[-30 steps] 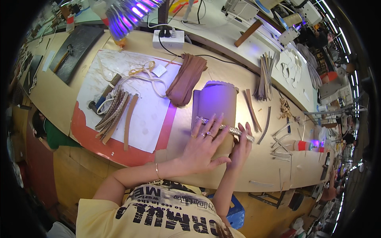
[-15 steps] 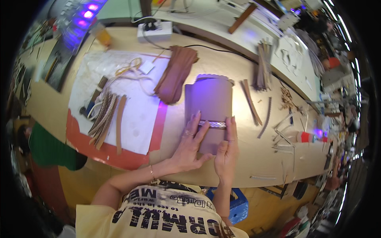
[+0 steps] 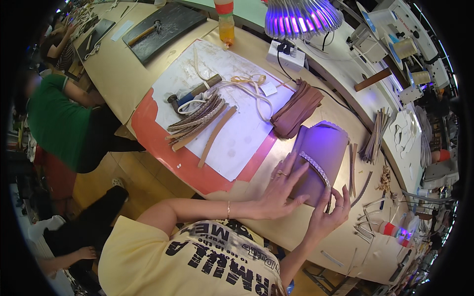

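Observation:
A mauve leather piece (image 3: 326, 148) with a scalloped far edge lies on the workbench under violet lamp light. A pale braided strap (image 3: 316, 168) runs across its near part. My left hand (image 3: 281, 190) lies flat with fingers spread on the near left corner of the leather, fingertips by the strap. My right hand (image 3: 332, 213) touches the strap's right end at the leather's near edge with its fingertips. Neither hand grips anything.
A white sheet on a red mat (image 3: 163, 163) holds braided straps (image 3: 195, 121), a leather strip (image 3: 213, 138), a roller tool (image 3: 192, 93) and cord. Folded brown leather (image 3: 296, 111), strip bundles (image 3: 377, 133), a lamp (image 3: 301, 17), a bottle (image 3: 226, 24). A person in green (image 3: 54, 118) sits left.
The view swung, so the bench now sits at another angle. Both hands stay on the mauve leather and strap; my right hand has slid to the strap's right end.

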`<state>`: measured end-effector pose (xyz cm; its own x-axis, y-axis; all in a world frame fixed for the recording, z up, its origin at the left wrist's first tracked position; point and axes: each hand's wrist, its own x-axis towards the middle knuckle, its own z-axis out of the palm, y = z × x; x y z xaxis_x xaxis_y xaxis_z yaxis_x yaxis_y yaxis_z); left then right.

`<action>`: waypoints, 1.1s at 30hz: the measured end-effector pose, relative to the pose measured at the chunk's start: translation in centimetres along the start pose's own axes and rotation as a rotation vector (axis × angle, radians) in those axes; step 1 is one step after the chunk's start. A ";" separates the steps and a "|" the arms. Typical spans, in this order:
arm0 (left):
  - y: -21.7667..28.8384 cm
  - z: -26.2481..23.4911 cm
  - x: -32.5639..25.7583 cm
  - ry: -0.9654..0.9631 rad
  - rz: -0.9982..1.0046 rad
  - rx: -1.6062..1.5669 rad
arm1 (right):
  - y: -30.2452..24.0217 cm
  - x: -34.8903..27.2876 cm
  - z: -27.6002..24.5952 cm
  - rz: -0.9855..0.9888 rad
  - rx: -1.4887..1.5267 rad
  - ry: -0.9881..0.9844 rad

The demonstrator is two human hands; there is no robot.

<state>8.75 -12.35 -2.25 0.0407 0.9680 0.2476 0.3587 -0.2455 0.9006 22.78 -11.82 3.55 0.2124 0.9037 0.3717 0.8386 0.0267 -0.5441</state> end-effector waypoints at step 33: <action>-4.1 -12.5 8.6 0.264 0.167 0.580 | -8.3 2.5 -7.6 -0.249 2.043 -0.445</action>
<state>-3.99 -3.68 0.60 -0.0647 0.8558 0.5133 0.8149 -0.2515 0.5221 20.20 -13.04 14.71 -0.1558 0.8163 0.5562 -0.8526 0.1732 -0.4930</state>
